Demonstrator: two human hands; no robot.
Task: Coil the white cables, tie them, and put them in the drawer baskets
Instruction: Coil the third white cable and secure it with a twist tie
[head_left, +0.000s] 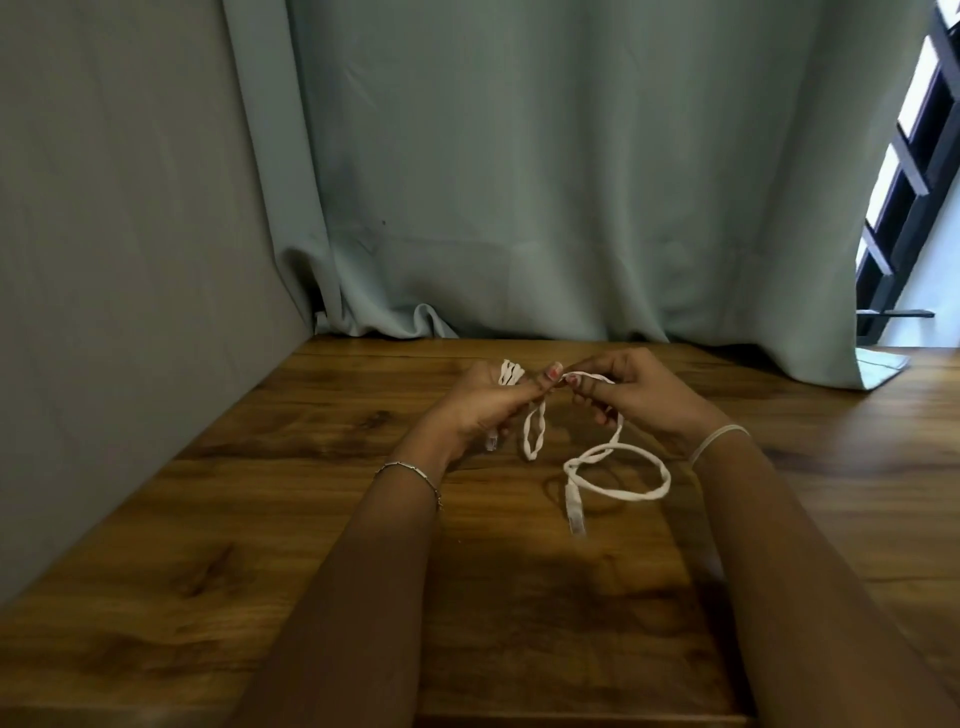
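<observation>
At frame centre my left hand (475, 402) grips a bunch of white cable (618, 480) loops, my right hand (631, 392) pinches the strand (its plug lies lower) over the wooden table (234, 545).

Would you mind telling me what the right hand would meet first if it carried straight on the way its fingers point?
Most likely the left hand: the right hand points across at it, both pinching the white cable and nearly touching, though depth is unclear.

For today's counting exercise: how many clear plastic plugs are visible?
2. One clear plastic plug ends the loop of white cable near the right hand; the other pokes out beneath the left hand. More may be hidden.
</observation>
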